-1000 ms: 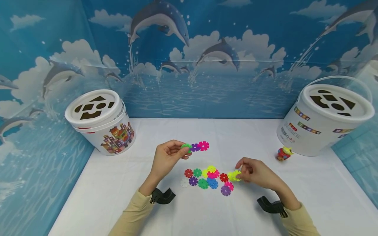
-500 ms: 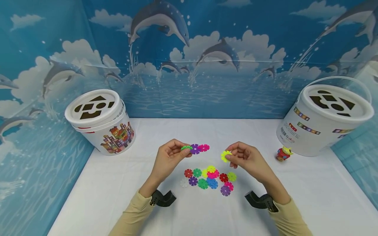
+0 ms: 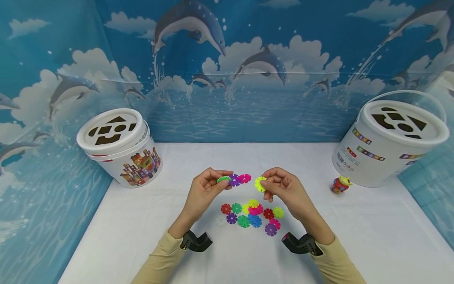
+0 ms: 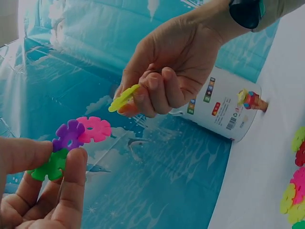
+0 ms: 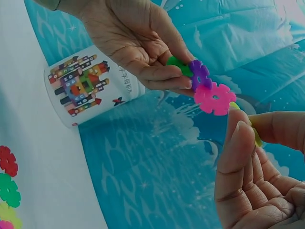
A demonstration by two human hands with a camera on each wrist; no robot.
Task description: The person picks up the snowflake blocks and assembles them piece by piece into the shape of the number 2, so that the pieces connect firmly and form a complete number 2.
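Note:
My left hand (image 3: 205, 187) pinches the green end disc (image 4: 50, 165) of a short chain of notched plastic snowflake discs. The purple disc (image 3: 234, 180) sits in the middle of that chain, and the pink disc (image 3: 244, 178) forms its free end, pointing toward the other hand. Between thumb and fingers, my right hand (image 3: 285, 189) holds a single yellow disc (image 3: 260, 184). A small gap separates the yellow disc from the pink one in the head view. Both hands are raised above the white table, and the loose discs lie below them.
Several loose discs in red, green, blue, purple, white and yellow, among them a blue disc (image 3: 255, 220), lie on the white table (image 3: 184, 260). White buckets stand at the back left (image 3: 120, 150) and back right (image 3: 386, 146). A small toy figure (image 3: 341, 184) stands before the right bucket.
My right hand has picked up the yellow disc from the right end of the pile and carried it up and left toward the chain. The left hand stays nearly in place, the chain tilted slightly.

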